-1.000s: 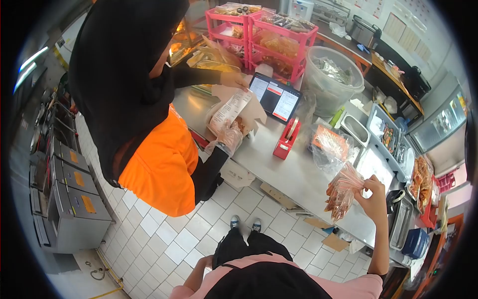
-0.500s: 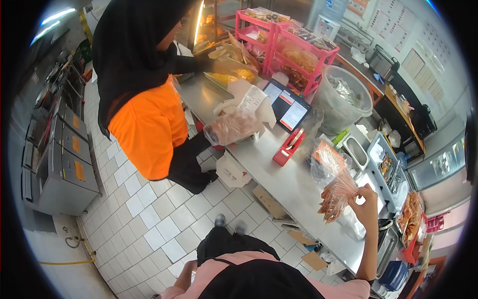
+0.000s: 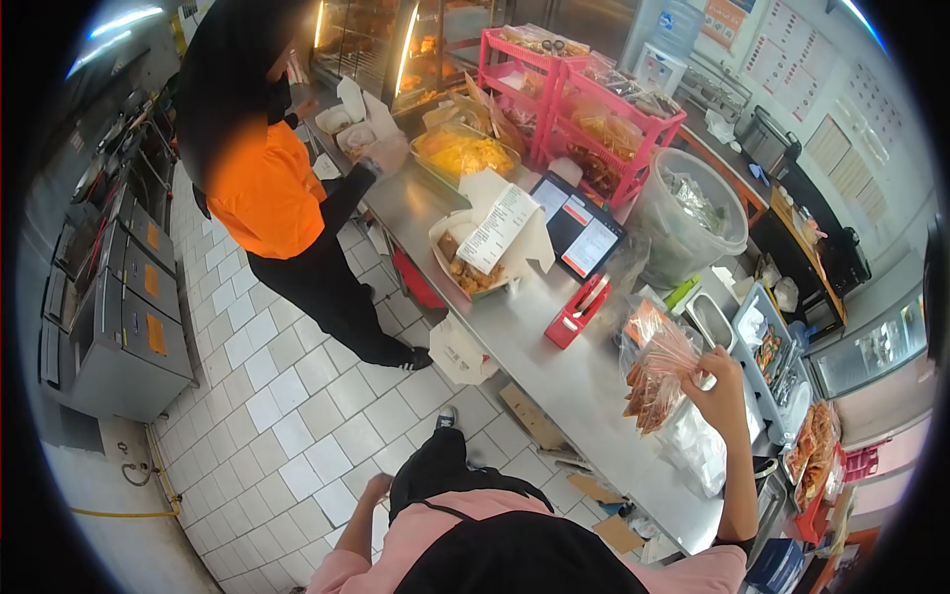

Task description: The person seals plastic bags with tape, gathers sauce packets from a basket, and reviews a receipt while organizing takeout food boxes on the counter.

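My right hand (image 3: 714, 381) is closed on the gathered top of a clear plastic bag (image 3: 655, 386). Its contents look reddish-brown; I cannot make out what they are. The bag hangs over the right part of the steel table (image 3: 539, 371). Below it lies a clump of clear plastic bags (image 3: 698, 450). My left hand (image 3: 377, 487) hangs low at my side, over the floor and away from the table, its fingers too small and turned away to read. On the table, a red tape dispenser (image 3: 577, 315) stands left of the bag.
An open food box (image 3: 465, 280) with a receipt (image 3: 500, 230) stands beside a tablet (image 3: 577, 223). Behind are a tray of yellow food (image 3: 465, 153), pink racks (image 3: 609, 124) and a plastic bucket (image 3: 688, 233). A co-worker in orange (image 3: 267, 203) works at the table's far end.
The co-worker has moved back along the table, away from me, uncovering the food box. My right hand still holds the bag, slightly shifted left and up. My left hand has swung forward and up.
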A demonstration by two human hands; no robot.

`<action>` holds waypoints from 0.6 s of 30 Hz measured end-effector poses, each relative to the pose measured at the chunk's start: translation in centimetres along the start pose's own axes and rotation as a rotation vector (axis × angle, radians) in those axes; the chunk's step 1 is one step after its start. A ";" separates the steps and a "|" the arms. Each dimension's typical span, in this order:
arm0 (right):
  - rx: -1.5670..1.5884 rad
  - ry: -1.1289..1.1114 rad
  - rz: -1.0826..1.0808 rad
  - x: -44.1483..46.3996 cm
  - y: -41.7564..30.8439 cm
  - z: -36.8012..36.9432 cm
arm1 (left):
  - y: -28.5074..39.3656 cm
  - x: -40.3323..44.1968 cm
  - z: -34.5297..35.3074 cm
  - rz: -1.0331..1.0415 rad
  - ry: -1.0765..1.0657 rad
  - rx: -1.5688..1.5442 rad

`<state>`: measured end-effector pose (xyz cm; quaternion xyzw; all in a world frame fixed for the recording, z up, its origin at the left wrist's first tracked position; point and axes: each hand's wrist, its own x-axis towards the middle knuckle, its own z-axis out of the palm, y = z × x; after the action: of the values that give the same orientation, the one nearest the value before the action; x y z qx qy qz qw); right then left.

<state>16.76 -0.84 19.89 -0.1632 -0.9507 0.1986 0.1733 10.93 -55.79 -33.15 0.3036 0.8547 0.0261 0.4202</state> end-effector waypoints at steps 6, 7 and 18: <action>-0.007 -0.048 -0.084 9.2 -1.2 1.7 | 3.0 5.7 -13.8 -0.136 0.550 -1.172; 0.004 -0.042 -0.101 11.2 -1.9 2.0 | 3.4 7.0 -16.0 -0.129 0.553 -1.168; -0.036 -0.094 -0.256 42.5 -6.5 9.3 | 6.3 15.0 -42.5 0.182 0.950 -1.287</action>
<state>-26.21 6.61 25.94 -0.0344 -0.9742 0.1651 0.1497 -24.11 -33.63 -14.35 0.0271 0.7314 0.6739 0.1003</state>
